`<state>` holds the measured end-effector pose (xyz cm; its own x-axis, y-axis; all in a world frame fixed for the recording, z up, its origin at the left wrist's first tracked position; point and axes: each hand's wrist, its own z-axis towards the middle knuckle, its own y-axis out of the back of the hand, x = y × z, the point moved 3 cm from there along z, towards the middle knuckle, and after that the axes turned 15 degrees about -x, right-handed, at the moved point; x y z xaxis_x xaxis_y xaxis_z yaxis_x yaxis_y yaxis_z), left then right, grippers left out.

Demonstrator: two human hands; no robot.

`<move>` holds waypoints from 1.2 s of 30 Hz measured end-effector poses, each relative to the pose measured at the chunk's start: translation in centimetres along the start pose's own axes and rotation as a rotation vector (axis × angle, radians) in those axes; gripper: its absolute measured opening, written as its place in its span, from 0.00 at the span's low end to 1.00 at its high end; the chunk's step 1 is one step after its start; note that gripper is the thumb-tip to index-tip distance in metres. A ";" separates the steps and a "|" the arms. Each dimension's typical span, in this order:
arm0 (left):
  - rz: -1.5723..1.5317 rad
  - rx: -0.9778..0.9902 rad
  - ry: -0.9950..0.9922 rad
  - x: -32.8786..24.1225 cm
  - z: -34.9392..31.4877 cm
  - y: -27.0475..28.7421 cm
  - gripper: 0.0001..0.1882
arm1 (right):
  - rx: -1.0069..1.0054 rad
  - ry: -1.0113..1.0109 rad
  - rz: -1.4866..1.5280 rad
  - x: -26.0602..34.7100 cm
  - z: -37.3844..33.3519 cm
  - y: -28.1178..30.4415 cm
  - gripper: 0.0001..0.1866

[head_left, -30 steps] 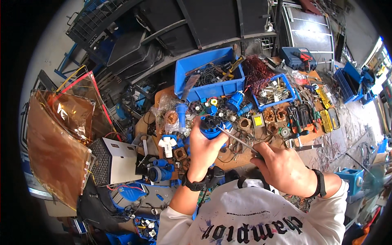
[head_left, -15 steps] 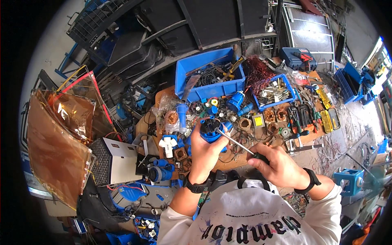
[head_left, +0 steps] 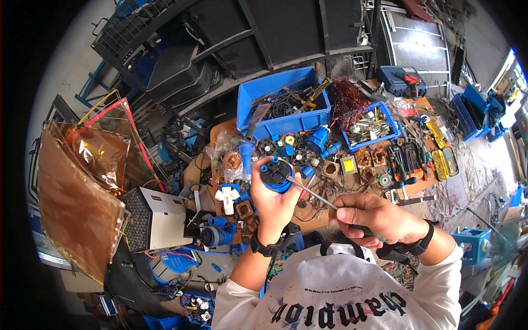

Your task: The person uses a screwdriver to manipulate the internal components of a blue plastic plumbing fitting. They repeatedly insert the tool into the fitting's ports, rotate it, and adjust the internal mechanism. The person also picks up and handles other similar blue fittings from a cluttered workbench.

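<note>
My left hand (head_left: 270,206) is wrapped round a round blue part with a black face (head_left: 276,175), which looks like an industrial plug or socket; small blue-topped terminals stand up from the face. In my right hand (head_left: 367,217) is a screwdriver (head_left: 312,192), its dark handle mostly hidden by the fingers. The long metal shaft slants up to the left, and its tip meets the right side of the black face. Just beyond my left hand lies a blue tubular part (head_left: 245,155). A white fitting (head_left: 227,199) rests to its left.
A blue crate (head_left: 283,127) of cables and tools stands at the back. Right of it sit a blue tray (head_left: 372,129) of metal pins and a tangle of dark red wire (head_left: 348,99). Hand tools (head_left: 410,157) and a yellow bit case (head_left: 444,162) lie at the right.
The blue part has tilted so its black face shows more fully, and shifted slightly left. My right hand has rolled over on the screwdriver handle and moved a little right and down.
</note>
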<state>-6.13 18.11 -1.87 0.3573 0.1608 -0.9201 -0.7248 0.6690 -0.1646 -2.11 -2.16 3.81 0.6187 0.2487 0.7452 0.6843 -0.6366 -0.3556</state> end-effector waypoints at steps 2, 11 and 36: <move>0.010 0.007 -0.016 0.1 0.2 -0.1 0.24 | 0.017 0.034 -0.005 -0.2 0.5 0.2 0.13; -0.150 0.029 0.235 -0.5 -0.7 -0.4 0.26 | 0.036 0.152 -0.024 -2.3 2.0 0.8 0.14; -0.043 0.058 0.192 -0.1 -1.0 0.0 0.22 | -0.026 0.214 -0.098 -2.9 2.3 1.1 0.11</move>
<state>-6.76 17.39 -2.14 0.2639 -0.0060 -0.9645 -0.6741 0.7141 -0.1889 -2.30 -1.94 -0.04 0.4516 0.1516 0.8793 0.7254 -0.6362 -0.2629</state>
